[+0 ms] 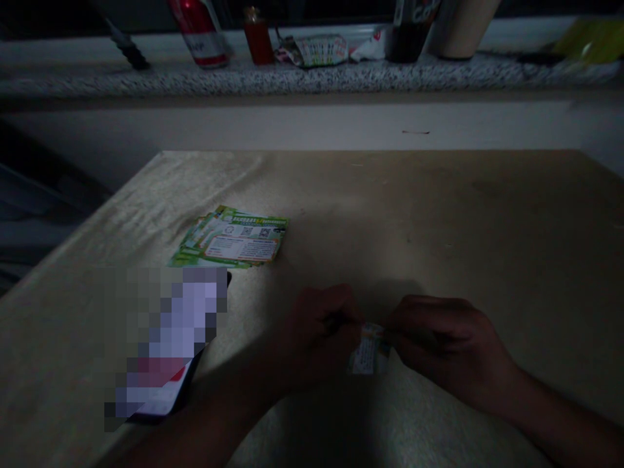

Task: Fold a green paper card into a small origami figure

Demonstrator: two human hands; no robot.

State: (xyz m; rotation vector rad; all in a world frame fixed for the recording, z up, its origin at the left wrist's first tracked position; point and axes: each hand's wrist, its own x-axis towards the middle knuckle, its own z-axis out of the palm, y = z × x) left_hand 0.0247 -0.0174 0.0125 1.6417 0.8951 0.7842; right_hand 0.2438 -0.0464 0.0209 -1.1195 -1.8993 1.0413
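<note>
Close together over the near middle of the table, my left hand [326,331] and my right hand [448,344] are both closed in a pinch. Between them is a small printed card [369,354], its upper edge gripped from either side; fingers hide parts of it. Farther back on the left lies a loose, fanned pile of green and white printed cards [238,240], with codes and text on the top one. A phone [180,331] with a lit, blurred-out screen rests to the left of my left forearm.
Beyond the table [439,214] runs a speckled stone sill [312,79]. On it stand a red can [202,32], a small red bottle [259,39], crumpled wrappers [322,51], a dark bottle [412,32] and a beige cup [461,29].
</note>
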